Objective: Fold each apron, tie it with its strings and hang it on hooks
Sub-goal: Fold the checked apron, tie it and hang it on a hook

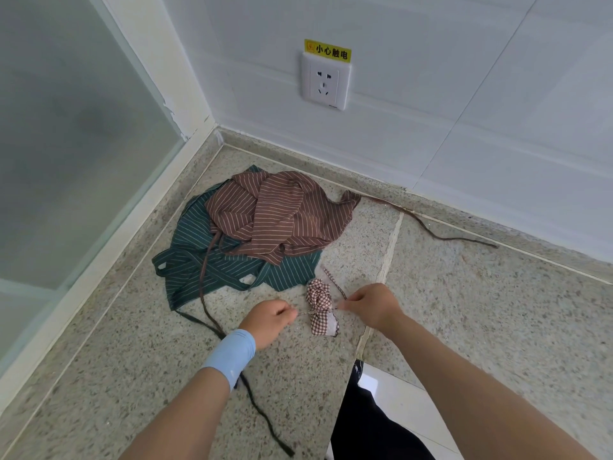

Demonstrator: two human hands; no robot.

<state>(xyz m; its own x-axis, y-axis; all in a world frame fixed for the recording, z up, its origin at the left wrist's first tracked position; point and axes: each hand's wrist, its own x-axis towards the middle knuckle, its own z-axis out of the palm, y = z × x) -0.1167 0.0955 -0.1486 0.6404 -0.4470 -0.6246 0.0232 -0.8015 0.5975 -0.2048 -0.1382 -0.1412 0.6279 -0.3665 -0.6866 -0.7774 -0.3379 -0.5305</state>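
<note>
In the head view, a small rolled checked apron (319,303) is seen lying on the speckled stone bench (464,310), between the 2 hands. Its thin string (306,313) is drawn across the middle of the roll. To the left of the roll the string is pinched by the curled fingers of the left hand (270,322), on whose wrist a pale blue wristband (230,355) is worn. The other run of string is pinched by the right hand (373,305), just beside the roll, and a loose end is angled up from that hand toward the green cloth.

Behind the roll, 2 unfolded aprons are heaped near the corner, a brown striped apron (282,217) laid on top of a green striped apron (199,257). A brown tie (471,242) is trailed to the right along the foot of the wall. A green tie (270,428) is stretched toward the bench's near edge, passing under the left wrist.

A white socket (326,82) with a yellow label (327,50) is set in the tiled wall. A frosted glass panel (66,127) is seen at the left.
</note>
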